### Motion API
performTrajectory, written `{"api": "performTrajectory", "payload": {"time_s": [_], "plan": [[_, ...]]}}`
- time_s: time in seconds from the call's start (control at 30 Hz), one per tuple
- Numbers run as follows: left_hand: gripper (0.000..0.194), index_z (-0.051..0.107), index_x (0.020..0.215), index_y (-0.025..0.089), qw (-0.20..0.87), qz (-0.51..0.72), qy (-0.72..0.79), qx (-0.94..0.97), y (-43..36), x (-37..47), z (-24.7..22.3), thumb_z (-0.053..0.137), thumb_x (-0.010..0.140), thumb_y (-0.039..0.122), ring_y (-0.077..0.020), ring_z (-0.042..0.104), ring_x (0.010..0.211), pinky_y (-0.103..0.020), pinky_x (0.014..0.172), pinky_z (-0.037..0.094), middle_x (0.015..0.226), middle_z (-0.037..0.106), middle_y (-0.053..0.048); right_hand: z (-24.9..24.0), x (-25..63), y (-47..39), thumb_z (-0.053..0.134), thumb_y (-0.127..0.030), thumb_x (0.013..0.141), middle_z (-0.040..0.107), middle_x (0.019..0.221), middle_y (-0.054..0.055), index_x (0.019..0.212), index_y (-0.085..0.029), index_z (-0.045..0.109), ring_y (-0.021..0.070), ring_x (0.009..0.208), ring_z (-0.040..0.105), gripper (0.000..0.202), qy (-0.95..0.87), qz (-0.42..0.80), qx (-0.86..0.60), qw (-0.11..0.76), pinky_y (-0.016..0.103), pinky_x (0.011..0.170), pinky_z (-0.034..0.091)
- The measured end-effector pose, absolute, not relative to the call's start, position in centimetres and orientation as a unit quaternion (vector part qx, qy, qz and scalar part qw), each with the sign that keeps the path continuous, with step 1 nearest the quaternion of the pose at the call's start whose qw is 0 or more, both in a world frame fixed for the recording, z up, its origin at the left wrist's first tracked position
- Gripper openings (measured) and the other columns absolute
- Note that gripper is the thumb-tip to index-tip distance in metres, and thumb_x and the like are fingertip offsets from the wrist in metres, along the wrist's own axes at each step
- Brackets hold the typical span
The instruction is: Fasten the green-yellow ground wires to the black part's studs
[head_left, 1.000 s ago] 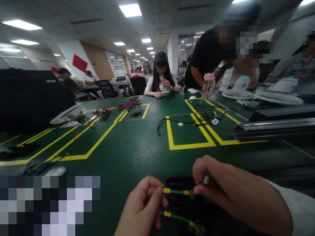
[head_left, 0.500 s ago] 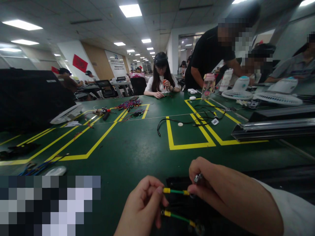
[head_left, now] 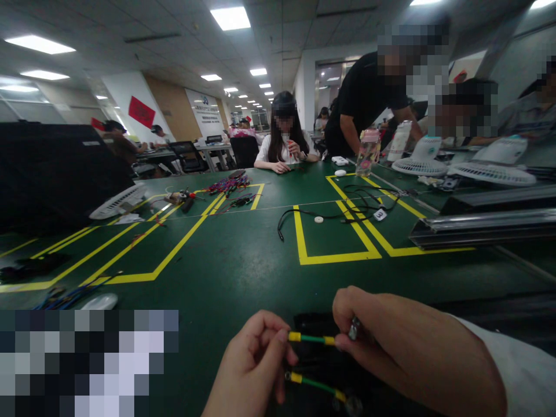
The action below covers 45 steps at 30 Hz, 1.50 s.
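A short green wire (head_left: 311,339) with yellow sleeves at both ends stretches between my hands. My left hand (head_left: 258,359) pinches its left end between thumb and fingers. At its right end, my right hand (head_left: 376,330) is closed around a small shiny metal piece (head_left: 353,329), its thumb touching the yellow sleeve. Below lies a second green wire (head_left: 318,384) with yellow ends and a ring terminal at the left, over a dark object whose shape is hard to make out.
Black cables (head_left: 321,214) with a white tag lie mid-table (head_left: 243,260). Metal rails (head_left: 486,223) are at the right, wire bundles (head_left: 228,184) and a white fan (head_left: 119,201) at the left. A person (head_left: 284,139) sits opposite; another leans over at the right.
My right hand has turned and lowered slightly, and the metal piece in it has tilted more upright. My left hand and both wires have hardly moved.
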<state>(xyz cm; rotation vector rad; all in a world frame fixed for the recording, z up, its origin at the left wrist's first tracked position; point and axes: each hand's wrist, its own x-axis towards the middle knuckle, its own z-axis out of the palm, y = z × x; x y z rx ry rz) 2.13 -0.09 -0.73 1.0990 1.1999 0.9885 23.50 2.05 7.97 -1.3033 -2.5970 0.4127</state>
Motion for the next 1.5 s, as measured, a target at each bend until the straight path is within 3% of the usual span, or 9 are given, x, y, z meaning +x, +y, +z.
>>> {"api": "performTrajectory", "payload": {"time_s": [0.27, 0.6, 0.93, 1.2, 1.33, 1.5], "plan": [[0.022, 0.054, 0.084, 0.018, 0.572, 0.412, 0.521, 0.482, -0.1, 2.0, -0.7, 0.058, 0.089, 0.039, -0.0035, 0.048, 0.033, -0.012, 0.034, 0.031, 0.062, 0.065, 0.003, 8.6, 24.9, 2.2, 0.048, -0.014, 0.085, 0.062, 0.07, -0.005, 0.086, -0.026, 0.042, 0.0172, 0.056, 0.06, 0.014, -0.878, 0.146, -0.429, 0.154, 0.028, 0.05, 0.043], [0.019, 0.054, 0.084, 0.018, 0.585, 0.413, 0.512, 0.475, -0.1, 1.9, -0.7, 0.057, 0.089, 0.036, -0.003, 0.048, 0.034, -0.012, 0.034, 0.03, 0.063, 0.065, 0.004, 7.7, 25.0, 2.1, 0.046, -0.014, 0.086, 0.062, 0.077, -0.003, 0.088, -0.027, 0.043, 0.0181, 0.061, 0.059, 0.014, -0.881, 0.183, -0.426, 0.099, 0.03, 0.055, 0.045], [0.018, 0.054, 0.085, 0.018, 0.581, 0.411, 0.513, 0.479, -0.1, 1.9, -0.7, 0.056, 0.09, 0.036, -0.003, 0.048, 0.034, -0.012, 0.035, 0.031, 0.064, 0.065, 0.003, 7.8, 24.9, 1.8, 0.043, -0.014, 0.087, 0.06, 0.072, -0.005, 0.085, -0.028, 0.044, 0.0171, 0.056, 0.057, 0.014, -0.885, 0.169, -0.423, 0.096, 0.027, 0.052, 0.043], [0.017, 0.054, 0.084, 0.018, 0.577, 0.416, 0.514, 0.48, -0.1, 2.0, -0.6, 0.056, 0.089, 0.035, -0.0031, 0.048, 0.034, -0.011, 0.034, 0.032, 0.062, 0.065, 0.004, 8.3, 25.0, 2.0, 0.048, -0.013, 0.085, 0.061, 0.072, -0.007, 0.083, -0.029, 0.045, 0.0171, 0.058, 0.058, 0.016, -0.877, 0.174, -0.436, 0.099, 0.027, 0.052, 0.043], [0.019, 0.054, 0.084, 0.018, 0.576, 0.414, 0.518, 0.478, -0.1, 2.0, -0.6, 0.056, 0.089, 0.036, -0.0025, 0.048, 0.033, -0.011, 0.034, 0.03, 0.063, 0.065, 0.004, 8.5, 25.5, 2.4, 0.052, -0.016, 0.087, 0.064, 0.078, -0.004, 0.089, -0.027, 0.045, 0.0176, 0.062, 0.061, 0.013, -0.864, 0.208, -0.436, 0.144, 0.03, 0.056, 0.047], [0.019, 0.055, 0.085, 0.018, 0.576, 0.415, 0.514, 0.481, -0.1, 2.0, -0.6, 0.057, 0.088, 0.036, -0.0037, 0.048, 0.033, -0.012, 0.034, 0.031, 0.062, 0.065, 0.003, 8.4, 24.6, 2.6, 0.057, -0.008, 0.083, 0.063, 0.07, -0.004, 0.083, -0.025, 0.044, 0.0187, 0.058, 0.062, 0.021, -0.856, 0.178, -0.467, 0.133, 0.029, 0.053, 0.045]]}}
